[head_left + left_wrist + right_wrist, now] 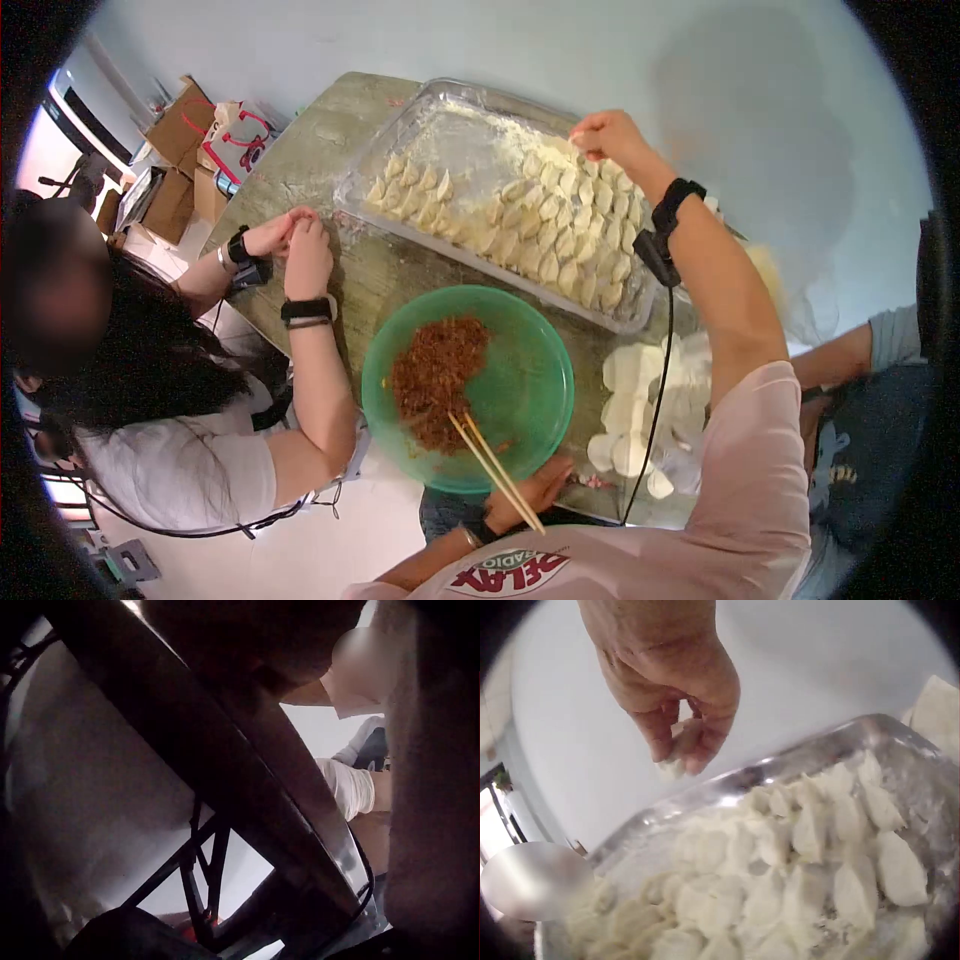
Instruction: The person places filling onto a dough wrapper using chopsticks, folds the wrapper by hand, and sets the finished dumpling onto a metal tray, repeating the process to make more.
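Note:
My right hand (610,137) is over the far side of a clear rectangular tray (345,190), its fingertips pinching a pale dumpling (673,766). Below it, rows of floured dumplings (565,240) fill much of the tray. My left hand (532,495) is low at the near rim of a green bowl (540,370); its fingers are partly hidden, and I cannot tell whether they grip the rim. Reddish-brown minced filling (440,375) lies in the bowl's left half. A pair of chopsticks (490,465) leans out of the filling and overlaps that hand.
Round dough wrappers (640,400) lie spread on the table (300,130), right of the bowl. Another person (190,440) sits at the left with both hands by the tray's corner. At the right edge is a further person's arm (840,355). Cardboard boxes (180,130) stand behind.

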A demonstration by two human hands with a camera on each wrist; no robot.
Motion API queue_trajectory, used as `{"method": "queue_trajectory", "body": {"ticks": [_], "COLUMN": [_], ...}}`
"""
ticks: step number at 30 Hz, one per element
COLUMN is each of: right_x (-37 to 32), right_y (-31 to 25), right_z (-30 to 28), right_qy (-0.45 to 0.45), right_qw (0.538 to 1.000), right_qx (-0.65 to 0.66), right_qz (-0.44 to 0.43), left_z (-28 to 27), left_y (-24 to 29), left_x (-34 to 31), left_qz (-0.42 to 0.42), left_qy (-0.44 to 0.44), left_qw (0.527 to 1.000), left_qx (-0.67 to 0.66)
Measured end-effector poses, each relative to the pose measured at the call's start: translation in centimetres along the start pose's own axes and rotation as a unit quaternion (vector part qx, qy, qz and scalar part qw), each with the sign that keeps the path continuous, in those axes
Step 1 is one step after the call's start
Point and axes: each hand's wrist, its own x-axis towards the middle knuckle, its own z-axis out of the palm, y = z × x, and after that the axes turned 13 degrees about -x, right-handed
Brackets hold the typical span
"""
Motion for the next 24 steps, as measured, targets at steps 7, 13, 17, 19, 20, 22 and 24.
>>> {"method": "queue_trajectory", "body": {"ticks": [7, 13, 17, 19, 20, 22, 24], "right_x": [5.1, 8.1, 8.9, 8.6, 8.5, 8.5, 8.3], "right_y": [4.2, 5.2, 6.7, 6.7, 6.6, 6.5, 5.8], "right_z": [3.8, 3.8, 3.8, 3.8, 3.7, 3.8, 4.1], "right_qy": [0.014, -0.007, 0.023, 0.017, 0.014, 0.005, -0.004], "right_qw": [0.986, 0.971, 0.954, 0.954, 0.954, 0.953, 0.953], "right_qx": [-0.151, -0.216, -0.267, -0.270, -0.273, -0.280, -0.285], "right_qz": [-0.064, -0.101, -0.137, -0.131, -0.125, -0.112, -0.101], "left_z": [0.2, -5.5, -14.6, -19.5, -21.7, -24.9, -26.8], "left_y": [-0.6, -0.6, 0.6, 1.5, 2.0, 2.8, 2.9], "left_x": [0.7, 4.8, 12.2, 16.6, 18.8, 22.6, 26.0], "left_qz": [0.017, 0.000, 0.041, 0.061, 0.069, 0.092, 0.128], "left_qy": [0.013, -0.025, -0.079, -0.125, -0.152, -0.206, -0.253], "left_qw": [1.000, 0.993, 0.902, 0.804, 0.753, 0.667, 0.615], "left_qx": [-0.022, 0.117, 0.422, 0.578, 0.637, 0.710, 0.736]}}
